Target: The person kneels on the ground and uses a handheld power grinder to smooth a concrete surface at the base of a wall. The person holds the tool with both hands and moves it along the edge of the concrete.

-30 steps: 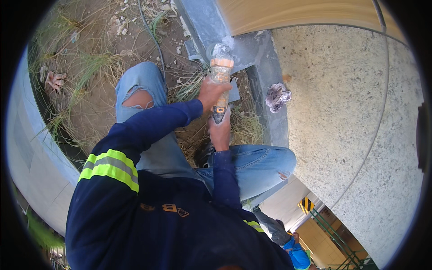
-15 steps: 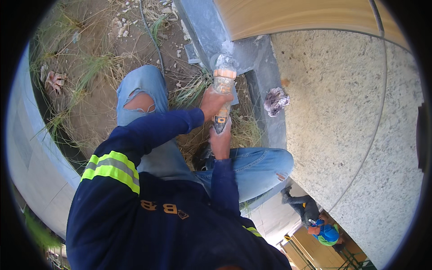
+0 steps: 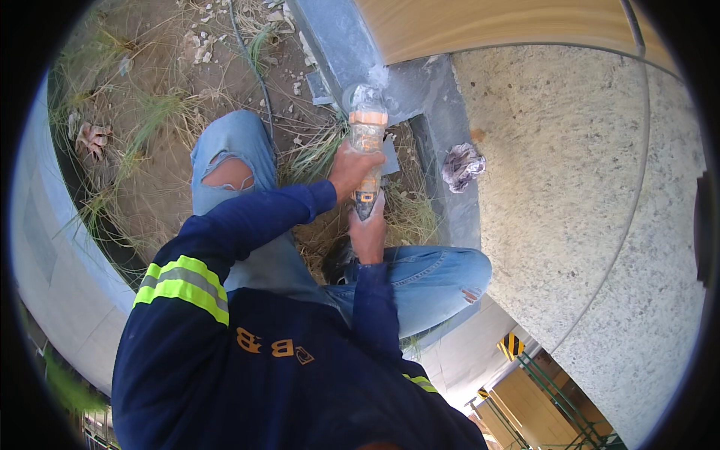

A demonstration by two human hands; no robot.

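A dusty orange and dark handheld power tool (image 3: 367, 120), apparently a grinder, points away from me, its head against or just over a dusty grey stone edging (image 3: 400, 89). My left hand (image 3: 350, 166) is closed around the middle of its body. My right hand (image 3: 367, 234) grips its rear end, nearer me. The working tip is too blurred and dusty to make out. A crumpled pale purple paper or rag (image 3: 463, 167) lies on the edging to the right, and small grey slab pieces (image 3: 319, 88) lie beside the tool.
My bent legs (image 3: 409, 281) rest around dirt with grass tufts (image 3: 142, 127) and rubble. A tan panel (image 3: 510, 22) stands ahead. A speckled concrete surface (image 3: 562, 172) with a thin cable (image 3: 630, 210) lies right. Striped boards (image 3: 511, 346) and green metal frames (image 3: 536, 375) show at lower right.
The tool and both hands shifted slightly toward me, then a little forward again. The co-worker in blue seen at lower right earlier is out of sight now.
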